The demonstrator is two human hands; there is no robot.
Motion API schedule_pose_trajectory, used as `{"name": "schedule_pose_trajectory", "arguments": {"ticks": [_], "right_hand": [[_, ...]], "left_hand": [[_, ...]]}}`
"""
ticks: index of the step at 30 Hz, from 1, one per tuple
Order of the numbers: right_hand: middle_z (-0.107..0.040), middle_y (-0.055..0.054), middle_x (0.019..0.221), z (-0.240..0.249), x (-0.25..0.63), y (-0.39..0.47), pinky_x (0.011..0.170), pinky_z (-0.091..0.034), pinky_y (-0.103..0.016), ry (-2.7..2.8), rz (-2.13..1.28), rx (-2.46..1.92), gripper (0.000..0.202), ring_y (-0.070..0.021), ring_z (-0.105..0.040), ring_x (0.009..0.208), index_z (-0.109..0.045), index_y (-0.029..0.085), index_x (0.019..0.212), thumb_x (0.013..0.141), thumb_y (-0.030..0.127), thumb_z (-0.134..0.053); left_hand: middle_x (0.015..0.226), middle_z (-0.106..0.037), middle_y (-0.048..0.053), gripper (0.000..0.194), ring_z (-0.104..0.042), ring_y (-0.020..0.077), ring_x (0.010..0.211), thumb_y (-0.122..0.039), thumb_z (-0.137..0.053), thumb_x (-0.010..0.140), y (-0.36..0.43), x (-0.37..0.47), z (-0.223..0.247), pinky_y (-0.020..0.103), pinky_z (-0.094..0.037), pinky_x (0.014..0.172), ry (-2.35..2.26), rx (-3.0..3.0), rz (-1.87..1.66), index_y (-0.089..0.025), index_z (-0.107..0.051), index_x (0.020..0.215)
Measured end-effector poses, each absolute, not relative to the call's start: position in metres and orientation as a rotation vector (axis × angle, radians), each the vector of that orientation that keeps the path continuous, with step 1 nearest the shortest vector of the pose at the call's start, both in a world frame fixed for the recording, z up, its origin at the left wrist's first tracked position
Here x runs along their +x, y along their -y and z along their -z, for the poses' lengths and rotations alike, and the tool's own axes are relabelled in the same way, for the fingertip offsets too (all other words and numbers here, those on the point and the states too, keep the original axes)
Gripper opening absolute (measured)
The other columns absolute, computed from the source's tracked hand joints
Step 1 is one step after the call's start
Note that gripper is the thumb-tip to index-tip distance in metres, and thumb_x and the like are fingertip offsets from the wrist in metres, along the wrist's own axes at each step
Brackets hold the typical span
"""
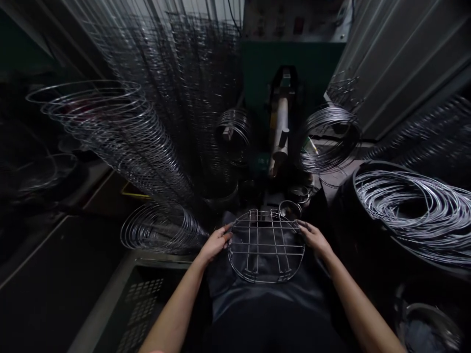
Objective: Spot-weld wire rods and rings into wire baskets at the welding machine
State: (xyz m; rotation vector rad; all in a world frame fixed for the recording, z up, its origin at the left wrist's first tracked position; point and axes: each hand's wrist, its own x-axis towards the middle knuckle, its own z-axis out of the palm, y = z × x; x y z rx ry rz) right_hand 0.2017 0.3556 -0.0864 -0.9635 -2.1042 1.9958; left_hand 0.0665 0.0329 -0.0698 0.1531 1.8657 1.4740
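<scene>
my two hands hold the round wire rack [266,244] level between them, above the dark cloth [270,306] over my lap, in the near middle of the scene. my left hand [216,242] is partly curled, thumb and fingers closed on the rack's left rim. my right hand [312,236] pinches the right rim, fingers reaching to its far side.

left of my left hand, a long stack of wire rings [121,135] leans over, and nearer to me sits a plastic crate [145,289] with slotted walls. beyond the rack stands a green machine [253,63]; bundled wire hoops hang on its left [234,125] and right [327,130]. on the right, a dark tub [353,179] holds a heap of loose wire rings [429,215].
</scene>
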Motion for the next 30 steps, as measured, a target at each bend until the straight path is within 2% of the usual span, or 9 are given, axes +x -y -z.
{"name": "schedule_pose_trajectory", "arguments": {"ticks": [4,8,12,16,18,23,27,30], "right_hand": [[-0.066,-0.007,0.114,0.094,0.23,-0.338,0.094,-0.045,-0.04,2.07,-1.923,-0.903,0.046,-0.0262,-0.059,0.108,-0.065,0.021,0.109,0.07,0.046,-0.065],[-0.065,-0.01,0.115,0.095,0.233,-0.329,0.098,-0.042,-0.043,2.124,-1.768,-0.891,0.047,-0.0272,-0.058,0.11,-0.064,0.018,0.11,0.073,0.047,-0.061],[-0.067,-0.01,0.111,0.101,0.232,-0.335,0.097,-0.043,-0.044,2.202,-1.585,-0.963,0.049,-0.0276,-0.06,0.106,-0.064,0.018,0.11,0.069,0.044,-0.062],[-0.071,-0.01,0.098,0.105,0.238,-0.337,0.092,-0.047,-0.043,2.31,-1.654,-0.962,0.037,-0.0286,-0.064,0.097,-0.07,0.018,0.095,0.066,0.04,-0.063],[-0.071,-0.01,0.1,0.103,0.241,-0.333,0.092,-0.047,-0.043,2.267,-1.618,-0.963,0.037,-0.0285,-0.064,0.098,-0.069,0.017,0.095,0.069,0.042,-0.061],[-0.065,-0.009,0.115,0.091,0.234,-0.326,0.097,-0.044,-0.041,2.148,-1.492,-0.906,0.045,-0.0265,-0.058,0.109,-0.064,0.019,0.112,0.078,0.047,-0.054],[-0.068,-0.01,0.109,0.092,0.225,-0.33,0.096,-0.045,-0.042,2.227,-1.569,-0.878,0.043,-0.0275,-0.061,0.105,-0.068,0.019,0.104,0.075,0.048,-0.056],[-0.068,-0.009,0.11,0.097,0.225,-0.331,0.096,-0.044,-0.043,2.246,-1.592,-0.885,0.042,-0.0275,-0.061,0.105,-0.068,0.02,0.104,0.074,0.046,-0.055]], "left_hand": [[0.054,-0.047,-0.008,0.07,-0.034,0.0049,0.042,-0.036,-0.054,0.077,-0.035,0.064,0.069,0.018,-0.026,0.045,-1.894,0.154,-1.385,-0.011,-0.034,0.139],[0.053,-0.047,-0.008,0.064,-0.035,0.0055,0.041,-0.031,-0.05,0.078,-0.038,0.064,0.067,0.017,-0.028,0.044,-1.945,0.195,-1.302,-0.014,-0.036,0.138],[0.054,-0.047,-0.008,0.062,-0.035,0.0059,0.042,-0.029,-0.047,0.08,-0.036,0.064,0.07,0.017,-0.029,0.045,-1.956,0.205,-1.293,-0.015,-0.036,0.139],[0.055,-0.049,-0.007,0.063,-0.036,0.0058,0.042,-0.03,-0.048,0.079,-0.034,0.064,0.074,0.017,-0.029,0.045,-1.945,0.188,-1.299,-0.017,-0.035,0.139],[0.056,-0.049,-0.007,0.064,-0.036,0.0059,0.042,-0.03,-0.049,0.079,-0.034,0.064,0.074,0.017,-0.029,0.045,-1.937,0.187,-1.293,-0.017,-0.034,0.14],[0.054,-0.049,-0.007,0.062,-0.037,0.0065,0.042,-0.027,-0.047,0.079,-0.036,0.063,0.074,0.017,-0.029,0.045,-1.96,0.2,-1.276,-0.018,-0.035,0.139],[0.052,-0.048,-0.007,0.061,-0.037,0.0068,0.042,-0.028,-0.05,0.077,-0.034,0.062,0.081,0.017,-0.028,0.043,-1.987,0.182,-1.257,-0.013,-0.041,0.136],[0.052,-0.048,-0.007,0.063,-0.035,0.0063,0.04,-0.029,-0.051,0.076,-0.032,0.061,0.087,0.017,-0.027,0.042,-1.976,0.188,-1.247,-0.012,-0.039,0.136]]}}
